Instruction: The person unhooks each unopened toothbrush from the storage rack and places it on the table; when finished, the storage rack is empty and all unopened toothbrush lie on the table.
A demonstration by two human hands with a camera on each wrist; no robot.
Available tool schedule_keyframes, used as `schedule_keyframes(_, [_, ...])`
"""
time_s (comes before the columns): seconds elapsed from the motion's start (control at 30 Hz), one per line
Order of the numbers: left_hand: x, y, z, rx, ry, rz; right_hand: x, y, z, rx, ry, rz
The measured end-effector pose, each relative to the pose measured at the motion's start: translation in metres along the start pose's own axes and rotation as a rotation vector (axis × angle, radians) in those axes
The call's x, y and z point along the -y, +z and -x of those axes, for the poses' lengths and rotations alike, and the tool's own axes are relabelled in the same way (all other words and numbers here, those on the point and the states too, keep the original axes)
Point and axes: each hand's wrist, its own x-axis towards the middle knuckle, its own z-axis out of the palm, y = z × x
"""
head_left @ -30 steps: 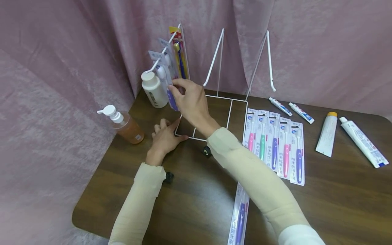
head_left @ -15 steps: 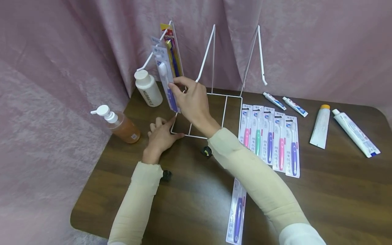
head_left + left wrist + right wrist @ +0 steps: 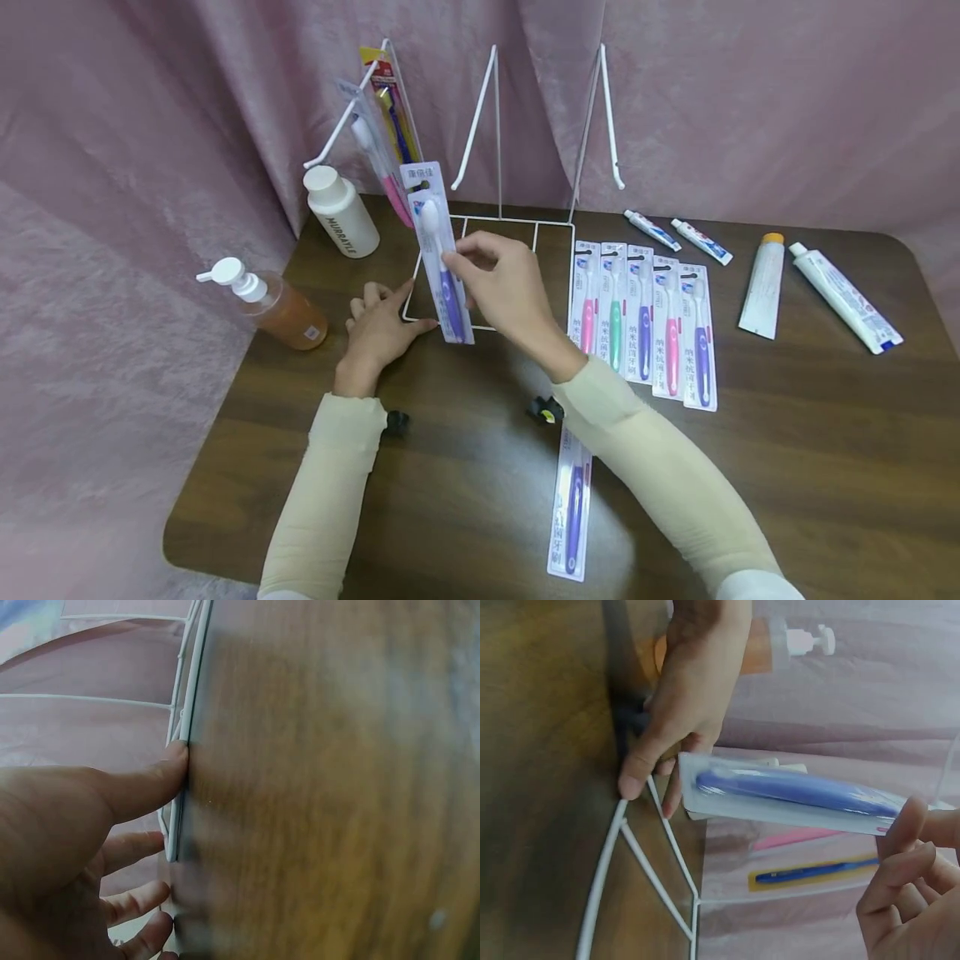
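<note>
My right hand pinches a packaged purple toothbrush by its edge and holds it upright in front of the white wire rack. The right wrist view shows the same pack with my fingertips at one end. My left hand lies on the table with straight fingers, its thumb pressed against the rack's base wire at the front left corner. Two more toothbrush packs hang on the rack's left hook.
Several packaged toothbrushes lie in a row to the right of the rack, and one more near the front edge. Toothpaste tubes lie at the far right. A white bottle and a pump bottle stand at the left. Pink curtain behind.
My right hand has drawn the purple toothbrush pack off the left hook and brought it down and nearer. The left hand stays on the rack's base.
</note>
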Motion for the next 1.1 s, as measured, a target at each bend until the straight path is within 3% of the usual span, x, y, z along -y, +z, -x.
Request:
schedule_keyframes(0.4, [0.003,-0.001,0.002,0.021,-0.013,-0.004,-0.033,-0.061,0.078,0.039,0.258,0.032])
schedule_keyframes(0.7, [0.002,-0.002,0.002,0.014,-0.010,0.005,-0.051,-0.102,0.134,-0.015,0.403,0.085])
schedule_keyframes(0.93, [0.001,-0.002,0.000,0.016,-0.012,0.010,-0.066,-0.121,0.166,-0.048,0.534,0.115])
schedule_keyframes(1.1, [-0.001,-0.002,0.000,0.018,-0.012,0.012,-0.077,-0.126,0.184,-0.062,0.579,0.137])
